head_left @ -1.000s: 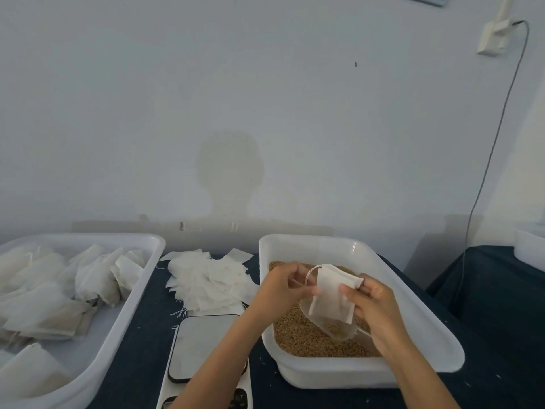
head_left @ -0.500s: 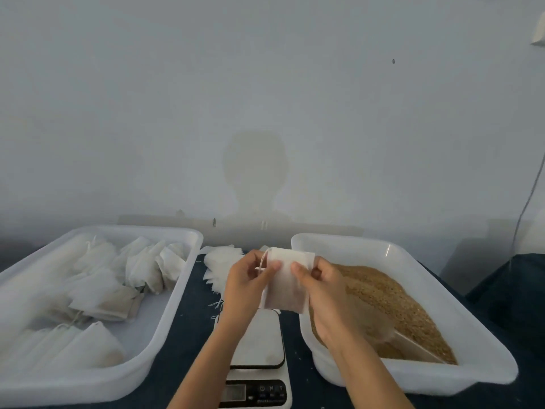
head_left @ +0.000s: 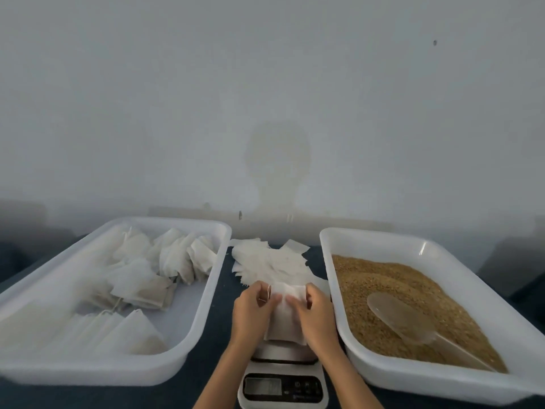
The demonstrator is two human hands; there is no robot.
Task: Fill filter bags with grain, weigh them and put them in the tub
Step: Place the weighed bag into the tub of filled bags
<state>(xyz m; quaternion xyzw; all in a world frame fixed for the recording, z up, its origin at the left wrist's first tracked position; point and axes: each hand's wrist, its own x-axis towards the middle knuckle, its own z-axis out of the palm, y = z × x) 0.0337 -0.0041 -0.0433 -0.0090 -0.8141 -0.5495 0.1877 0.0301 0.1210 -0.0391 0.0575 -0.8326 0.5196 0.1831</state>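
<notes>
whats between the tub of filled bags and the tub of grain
In the head view, between the left tub and grain tub: loose empty bags, the scale, and both hands holding a bag.

Narrow lane between tubs — scale (head_left: 282,382) and loose bag pile (head_left: 271,262) (at back) fill it.

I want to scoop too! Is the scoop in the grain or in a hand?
In the grain. The clear scoop lies in the right tub; both hands hold the filter bag over the scale.
</notes>
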